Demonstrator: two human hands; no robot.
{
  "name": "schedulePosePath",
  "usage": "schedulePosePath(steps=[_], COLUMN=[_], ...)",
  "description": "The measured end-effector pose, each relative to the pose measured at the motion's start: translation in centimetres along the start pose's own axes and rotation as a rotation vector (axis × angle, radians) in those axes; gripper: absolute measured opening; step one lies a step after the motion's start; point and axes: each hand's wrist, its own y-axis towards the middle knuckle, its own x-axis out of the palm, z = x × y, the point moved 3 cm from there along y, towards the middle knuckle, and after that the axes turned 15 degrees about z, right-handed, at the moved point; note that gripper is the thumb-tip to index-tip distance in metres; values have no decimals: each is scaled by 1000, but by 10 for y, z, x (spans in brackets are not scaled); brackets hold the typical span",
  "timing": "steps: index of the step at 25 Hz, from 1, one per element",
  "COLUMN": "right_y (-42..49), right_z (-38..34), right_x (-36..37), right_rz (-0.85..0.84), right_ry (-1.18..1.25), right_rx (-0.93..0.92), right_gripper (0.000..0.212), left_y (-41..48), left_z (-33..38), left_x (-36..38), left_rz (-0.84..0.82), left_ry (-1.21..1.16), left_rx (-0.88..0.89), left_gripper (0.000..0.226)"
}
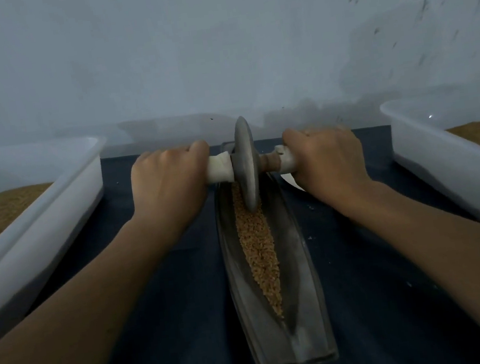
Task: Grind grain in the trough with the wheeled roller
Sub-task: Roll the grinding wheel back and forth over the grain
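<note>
Both hands grip the roller's axle, wheel in the trough.

The left hand [168,180] and right hand [325,158] each curl round a pale-wrapped end of the axle, either side of the grey wheel [248,164], which stands upright on the grain [258,246] near the far end of the long metal trough [306,304]. The trough lies on a dark cloth [172,328], between two white tubs, left [33,221] and right [443,161], each holding brown meal.

Two hands [168,177] [325,158], two tubs [40,229] [444,164], one roller [247,162], one trough [300,265].
</note>
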Motion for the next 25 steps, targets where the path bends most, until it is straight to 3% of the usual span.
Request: schedulePosePath(steps=[10, 14, 18, 20, 25], right_y=[-34, -34, -35, -39, -18], right_z=[-10, -17, -18, -14, -8], right_x=[-53, -97, -115, -102, -35], right_rz=[-78, -97, -120, -163, -190], right_ry=[-8, 20, 46, 10, -111], right_rx=[43, -50, -111, -91, -21], right_gripper=[52, 39, 44, 33, 35], left_y=[-23, -49, -55, -44, -10], left_z=[20, 22, 16, 15, 10], left_x=[-50, -93, -97, -86, -22], left_rz=[51, -69, -147, -143, -207], left_ry=[-2, -37, 41, 68, 21], left_rx=[1, -53, -23, -9, -95], left_gripper=[41, 50, 40, 34, 12])
